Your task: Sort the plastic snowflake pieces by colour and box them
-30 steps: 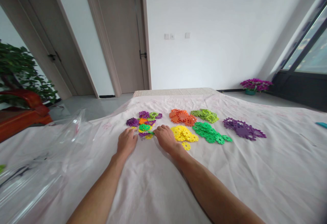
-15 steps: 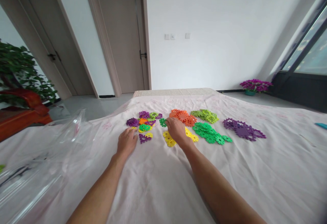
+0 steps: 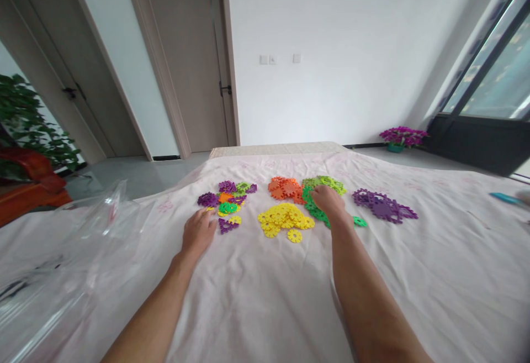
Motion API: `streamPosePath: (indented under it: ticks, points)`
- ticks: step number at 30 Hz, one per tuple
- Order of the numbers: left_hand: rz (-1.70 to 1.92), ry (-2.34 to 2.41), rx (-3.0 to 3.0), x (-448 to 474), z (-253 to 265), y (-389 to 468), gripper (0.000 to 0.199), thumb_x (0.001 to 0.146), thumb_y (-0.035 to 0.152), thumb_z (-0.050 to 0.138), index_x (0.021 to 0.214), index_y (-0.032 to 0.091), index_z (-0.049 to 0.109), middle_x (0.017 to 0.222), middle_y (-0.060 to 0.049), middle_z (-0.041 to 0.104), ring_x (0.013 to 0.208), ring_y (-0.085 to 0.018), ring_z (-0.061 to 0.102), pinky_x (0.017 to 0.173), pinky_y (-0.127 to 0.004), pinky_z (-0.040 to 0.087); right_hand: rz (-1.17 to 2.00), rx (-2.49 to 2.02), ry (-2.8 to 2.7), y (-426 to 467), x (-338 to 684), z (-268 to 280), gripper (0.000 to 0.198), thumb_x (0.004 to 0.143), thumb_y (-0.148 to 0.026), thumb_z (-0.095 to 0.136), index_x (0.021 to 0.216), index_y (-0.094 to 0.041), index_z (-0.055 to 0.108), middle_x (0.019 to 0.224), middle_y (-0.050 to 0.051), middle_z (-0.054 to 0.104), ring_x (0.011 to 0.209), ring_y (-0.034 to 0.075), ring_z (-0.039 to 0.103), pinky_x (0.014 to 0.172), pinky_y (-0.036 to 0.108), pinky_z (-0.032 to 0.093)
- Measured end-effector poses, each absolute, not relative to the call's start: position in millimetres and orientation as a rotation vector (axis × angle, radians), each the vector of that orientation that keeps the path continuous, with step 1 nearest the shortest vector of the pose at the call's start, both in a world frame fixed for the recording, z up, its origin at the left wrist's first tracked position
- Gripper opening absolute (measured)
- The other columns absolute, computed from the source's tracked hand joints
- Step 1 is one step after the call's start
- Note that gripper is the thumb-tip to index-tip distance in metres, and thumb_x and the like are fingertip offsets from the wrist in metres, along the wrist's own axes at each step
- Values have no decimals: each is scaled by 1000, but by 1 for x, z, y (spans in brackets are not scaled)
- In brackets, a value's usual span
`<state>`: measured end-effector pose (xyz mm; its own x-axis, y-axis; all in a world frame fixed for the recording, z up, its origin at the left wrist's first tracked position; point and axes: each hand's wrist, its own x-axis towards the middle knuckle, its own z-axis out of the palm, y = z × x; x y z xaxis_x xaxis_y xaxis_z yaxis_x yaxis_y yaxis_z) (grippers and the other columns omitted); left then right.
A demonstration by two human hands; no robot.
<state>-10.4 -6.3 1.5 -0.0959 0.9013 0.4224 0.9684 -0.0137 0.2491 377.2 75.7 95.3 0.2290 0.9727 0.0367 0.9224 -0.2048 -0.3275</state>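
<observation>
**Five colours spread over pale cloth (image 3: 256, 296)**

Looked through the head view alone. Saw right hand (image 3: 327, 200) set at green heap (image 3: 317, 212), fingers drawn narrow — could not tell whether gripping a disc or merely touching. Saw left hand (image 3: 199, 229) low on the cloth, fingers loosely spread, thumb apart, nothing visibly gripped; found fingertips at or almost at yellow piece (image 3: 210, 209), just beside mixed cluster (image 3: 227, 207) of purple, green, orange and yellow.

Noted yellow heap (image 3: 284, 216) between the hands, with single yellow disc (image 3: 295, 236) just in front. Found orange heap (image 3: 284, 187) and lime heap (image 3: 322, 180) behind, purple heap (image 3: 385, 208) to the right, clear plastic (image 3: 83, 252) near the left forearm.

Judged best to work with fingertips only, pressing lightly — green seemed to touch lime and orange, hence likely to drag neighbours along. Judged wise, too, to keep the left palm quiet, so as not to nudge the loose cluster.
</observation>
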Motion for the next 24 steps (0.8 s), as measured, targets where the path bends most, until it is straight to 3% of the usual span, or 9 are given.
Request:
streamPosePath:
  ticks: [11, 19, 24]
  points:
    - [-736, -2096, -2025, -11, 0, -6, 36, 90, 24, 47, 121, 20, 64, 127, -10, 63, 120, -23, 56, 105, -38, 41, 223, -2332, -1512, 74, 402, 93, 29, 82, -28, 50, 95, -23, 75, 102, 13, 71, 98, 28, 65, 78, 35, 46]
    - [-732, -2069, -2002, -8, 4, -9, 35, 89, 24, 47, 119, 19, 66, 125, -12, 62, 121, -25, 54, 107, -40, 40, 136, -1936, -1821, 68, 366, 105, 27, 84, -29, 47, 81, -18, 71, 74, 5, 65, 71, 16, 57, 60, 23, 31]
    - [-752, -2028, -1998, 0, 9, -13, 28, 88, 32, 54, 107, 20, 69, 120, -12, 62, 115, -27, 56, 103, -41, 42, 216, -1641, -2149, 60, 330, 106, 23, 85, -25, 49, 82, -18, 70, 74, 3, 65, 70, 14, 55, 60, 22, 30]
